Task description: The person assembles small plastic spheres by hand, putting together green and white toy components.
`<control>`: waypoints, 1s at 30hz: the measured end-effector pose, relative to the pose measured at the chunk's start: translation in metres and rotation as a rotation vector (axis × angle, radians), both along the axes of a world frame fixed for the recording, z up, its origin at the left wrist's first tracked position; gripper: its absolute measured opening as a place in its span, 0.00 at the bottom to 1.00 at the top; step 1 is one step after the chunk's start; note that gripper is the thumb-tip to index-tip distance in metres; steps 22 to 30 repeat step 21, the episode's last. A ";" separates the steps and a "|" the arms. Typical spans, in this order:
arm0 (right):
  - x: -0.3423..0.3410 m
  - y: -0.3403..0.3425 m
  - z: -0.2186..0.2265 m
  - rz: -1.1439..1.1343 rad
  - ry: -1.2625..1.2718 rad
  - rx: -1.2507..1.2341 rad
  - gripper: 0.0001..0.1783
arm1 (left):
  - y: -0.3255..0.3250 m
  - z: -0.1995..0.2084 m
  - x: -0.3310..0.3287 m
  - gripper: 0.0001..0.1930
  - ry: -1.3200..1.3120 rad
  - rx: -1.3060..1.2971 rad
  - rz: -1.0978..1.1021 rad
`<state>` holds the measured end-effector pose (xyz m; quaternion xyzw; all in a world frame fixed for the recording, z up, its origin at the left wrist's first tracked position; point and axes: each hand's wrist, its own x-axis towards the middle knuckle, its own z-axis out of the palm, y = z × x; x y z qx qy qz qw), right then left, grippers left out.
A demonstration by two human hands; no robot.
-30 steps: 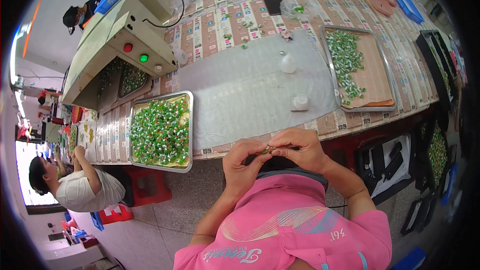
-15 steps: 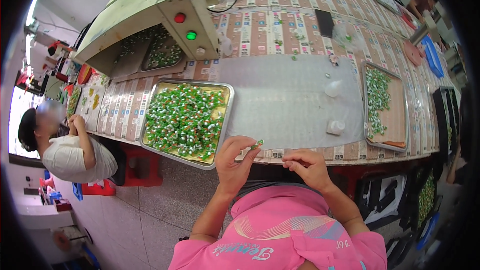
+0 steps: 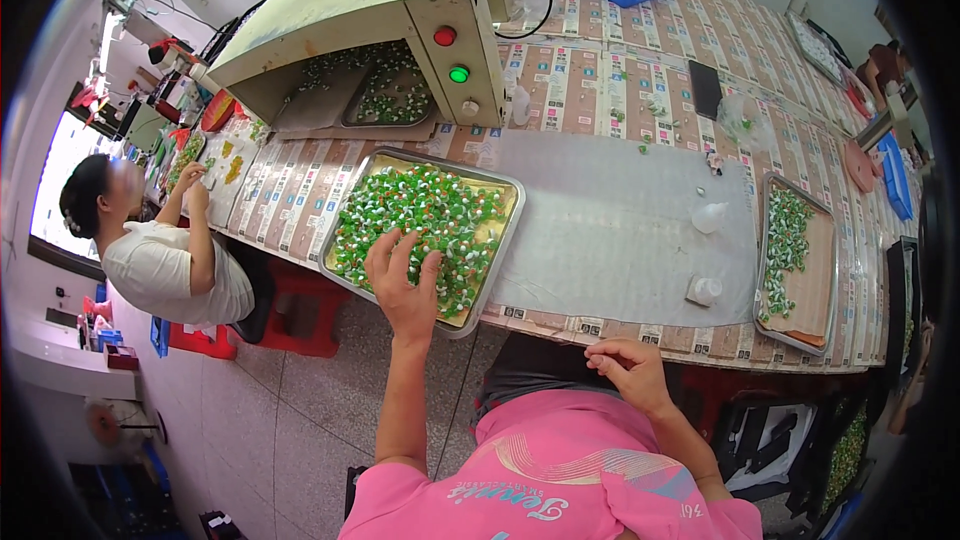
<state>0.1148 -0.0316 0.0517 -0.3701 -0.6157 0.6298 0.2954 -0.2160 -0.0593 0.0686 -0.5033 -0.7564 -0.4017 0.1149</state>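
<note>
My left hand (image 3: 403, 290) is over the near part of a metal tray (image 3: 512, 225), its fingers apart and curved down at the heap of small green, white and orange pieces (image 3: 415, 205). Whether the fingertips touch the pieces I cannot tell. By the table's front edge is my right hand (image 3: 630, 368), with thumb and fingers pinched together. Anything between those fingertips is too small to make out. Ahead of it, a small white bottle (image 3: 705, 291) and a clear rounded container (image 3: 710, 217) rest on a pale translucent sheet (image 3: 600, 230).
A cream machine (image 3: 450, 20) with red and green buttons stands at the back left, a tray (image 3: 390, 100) of pieces in its opening. On the right lies a second metal tray (image 3: 810, 300), partly filled. A black flat object (image 3: 705, 89) lies farther back. A co-worker (image 3: 170, 250) sits at the left.
My left hand has moved left from the table edge to over the tray; the small green piece it pinched is no longer seen there. My right hand stays pinched. The view has shifted left.
</note>
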 end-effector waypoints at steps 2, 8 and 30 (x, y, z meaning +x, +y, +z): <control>0.003 -0.002 0.001 -0.004 -0.017 -0.017 0.06 | 0.000 -0.003 0.006 0.27 0.064 -0.121 0.014; 0.004 -0.010 0.004 -0.001 -0.011 -0.071 0.06 | 0.009 -0.022 0.000 0.35 0.084 -0.464 -0.038; 0.000 -0.028 -0.001 -0.010 -0.031 -0.050 0.06 | 0.016 -0.002 -0.027 0.30 -0.047 -0.195 -0.137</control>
